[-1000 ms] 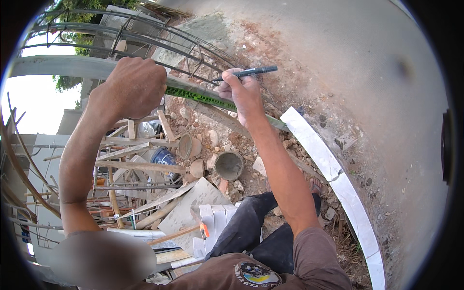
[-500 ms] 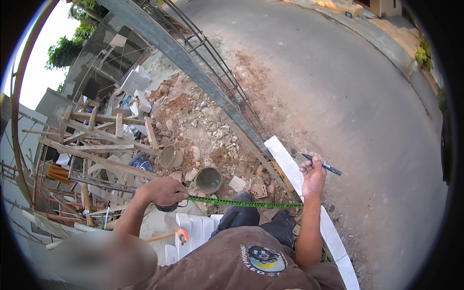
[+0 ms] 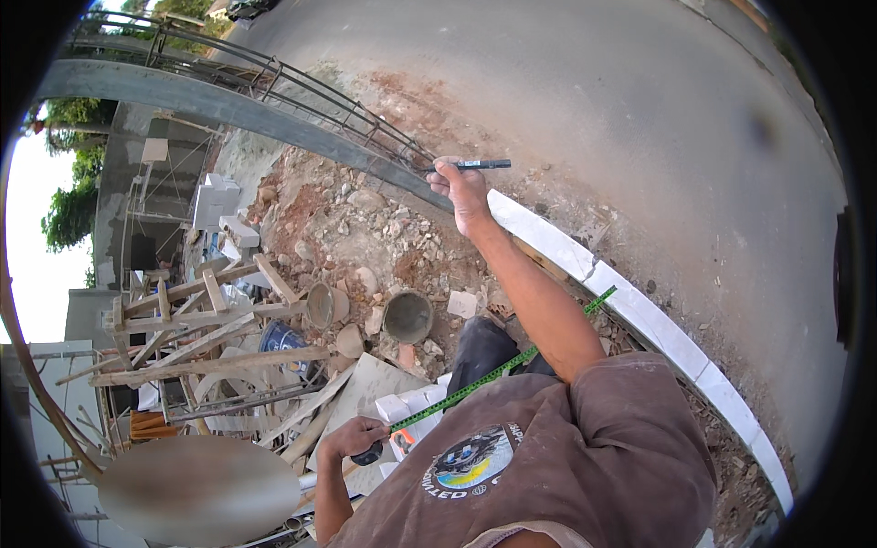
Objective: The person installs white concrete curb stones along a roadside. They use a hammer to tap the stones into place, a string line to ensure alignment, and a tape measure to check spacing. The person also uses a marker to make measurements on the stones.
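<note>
Left hand (image 3: 353,437): low, beside the shirt front; fingers curled and pressed around the dark case of a tape measure (image 3: 368,454).

Green tape blade (image 3: 457,393): drawn out from the case, slanting up to the right across the trousers (image 3: 484,349) and passing beneath the right forearm; its free end shows over the inner edge of the white block row. Contact there cannot be told.

Right hand (image 3: 466,195): arm stretched forward, just beside the lower end of the grey beam; thumb and fingers pinch a marker, the remaining fingers bent. Whether the hand touches the beam cannot be told.

Marker (image 3: 486,165): black, roughly level, projecting to the right of the hand.

Grey beam (image 3: 274,122): long, running from upper left toward the right hand, a steel bar cage (image 3: 268,80) alongside.

White block row (image 3: 545,228): curved in this view, cracked or jointed partway, bordering the road (image 3: 639,137).

Ground between: rubble (image 3: 393,219); a grey round bucket (image 3: 407,339); a blue bucket (image 3: 277,341); timber planks (image 3: 210,366) at left.

Garment: brown shirt (image 3: 630,402), printed chest.
</note>
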